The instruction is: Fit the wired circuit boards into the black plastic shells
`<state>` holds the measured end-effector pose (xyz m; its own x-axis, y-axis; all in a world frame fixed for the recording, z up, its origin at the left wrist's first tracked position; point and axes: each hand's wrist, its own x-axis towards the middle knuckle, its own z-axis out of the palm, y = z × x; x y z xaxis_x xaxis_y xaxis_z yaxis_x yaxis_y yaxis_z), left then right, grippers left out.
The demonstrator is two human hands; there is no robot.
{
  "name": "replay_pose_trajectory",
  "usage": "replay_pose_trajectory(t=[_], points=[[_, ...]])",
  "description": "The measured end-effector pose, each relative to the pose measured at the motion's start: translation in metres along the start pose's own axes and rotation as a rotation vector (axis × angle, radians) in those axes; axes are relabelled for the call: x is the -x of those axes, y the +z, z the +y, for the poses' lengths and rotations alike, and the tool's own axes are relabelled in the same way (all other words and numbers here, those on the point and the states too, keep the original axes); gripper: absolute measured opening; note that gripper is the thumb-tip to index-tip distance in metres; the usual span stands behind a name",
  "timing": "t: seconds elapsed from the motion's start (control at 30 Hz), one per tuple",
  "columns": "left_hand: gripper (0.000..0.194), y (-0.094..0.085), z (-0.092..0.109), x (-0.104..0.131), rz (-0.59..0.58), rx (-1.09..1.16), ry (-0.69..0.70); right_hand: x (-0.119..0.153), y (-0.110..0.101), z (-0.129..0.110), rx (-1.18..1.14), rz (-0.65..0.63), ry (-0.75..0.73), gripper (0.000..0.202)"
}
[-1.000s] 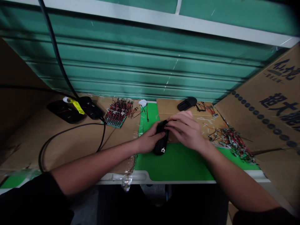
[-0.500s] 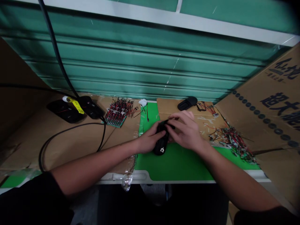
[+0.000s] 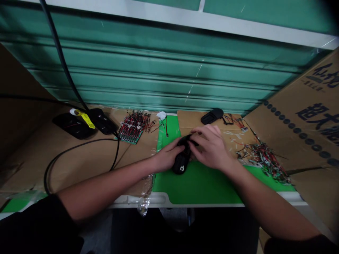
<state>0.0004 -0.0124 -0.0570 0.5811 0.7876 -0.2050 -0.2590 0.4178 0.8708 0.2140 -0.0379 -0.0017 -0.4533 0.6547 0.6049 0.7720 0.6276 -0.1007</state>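
Note:
My left hand [image 3: 166,157] is closed around a black oblong plastic housing [image 3: 180,163], its thumb lying across the upper face. A small whitish metal piece shows at the housing's near end. At the far end, the fingers of my right hand [image 3: 209,146] are bent and pressed against the housing; whether they also pinch a small part cannot be seen. Both hands are over the green mat [image 3: 201,187]. Beyond my right hand, a similar black plastic shell [image 3: 212,116] lies on cardboard.
Left of the hands lie a circuit-board panel with wired parts [image 3: 132,127] and two black devices [image 3: 102,120] by a looped black cable [image 3: 75,144]. A tangled pile of wired boards [image 3: 268,160] lies right. Cardboard walls [image 3: 315,116] and a green shutter [image 3: 159,67] surround the bench.
The housing's near end has shifted slightly left in my left hand's hold. My right-hand fingers stay at its far end with barely any movement.

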Motion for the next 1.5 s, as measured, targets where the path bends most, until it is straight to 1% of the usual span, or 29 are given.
replay_pose_trajectory(t=[0.1,0.2,0.27,0.37,0.53,0.67,0.83,1.0,1.13,1.23,1.3,1.4,1.5], points=[[0.048,0.002,0.003,0.0,0.008,-0.08,0.04,-0.001,-0.002,-0.006,0.031,-0.002,-0.015,0.016],[0.045,0.005,0.009,0.002,-0.023,-0.135,0.113,-0.001,-0.005,-0.01,0.029,-0.016,-0.027,0.019],[0.044,0.007,0.012,0.003,-0.044,-0.144,0.138,-0.001,-0.005,-0.011,0.031,-0.031,-0.045,0.021],[0.041,0.008,0.014,0.003,-0.049,-0.158,0.127,-0.001,-0.005,-0.012,0.048,-0.059,-0.058,0.019],[0.042,0.006,0.011,0.004,-0.015,-0.116,0.092,-0.001,-0.004,-0.013,0.061,-0.095,-0.015,0.016],[0.042,0.004,0.01,0.004,0.006,-0.1,0.13,-0.002,-0.002,-0.015,0.037,-0.126,-0.001,0.02],[0.047,0.002,0.01,0.002,-0.028,-0.104,0.161,-0.001,0.001,-0.013,-0.039,-0.172,0.009,0.022],[0.047,-0.001,0.006,-0.001,-0.016,-0.153,0.16,0.002,0.004,-0.007,-0.118,-0.111,0.018,0.026],[0.049,0.0,0.003,-0.002,-0.015,-0.082,0.121,0.003,0.001,-0.005,-0.151,-0.09,0.032,0.026],[0.051,-0.001,0.003,-0.002,-0.008,-0.041,0.085,0.002,-0.001,-0.007,-0.257,-0.057,0.095,0.028],[0.052,-0.002,0.004,-0.003,0.014,-0.044,0.077,0.002,-0.001,-0.007,-0.323,-0.044,0.18,0.035],[0.051,-0.002,0.006,-0.003,0.018,-0.035,0.05,0.003,0.002,-0.007,-0.375,-0.063,0.297,0.046],[0.05,0.0,0.01,-0.001,-0.01,0.0,0.005,0.002,0.004,-0.005,-0.423,-0.078,0.35,0.045]])
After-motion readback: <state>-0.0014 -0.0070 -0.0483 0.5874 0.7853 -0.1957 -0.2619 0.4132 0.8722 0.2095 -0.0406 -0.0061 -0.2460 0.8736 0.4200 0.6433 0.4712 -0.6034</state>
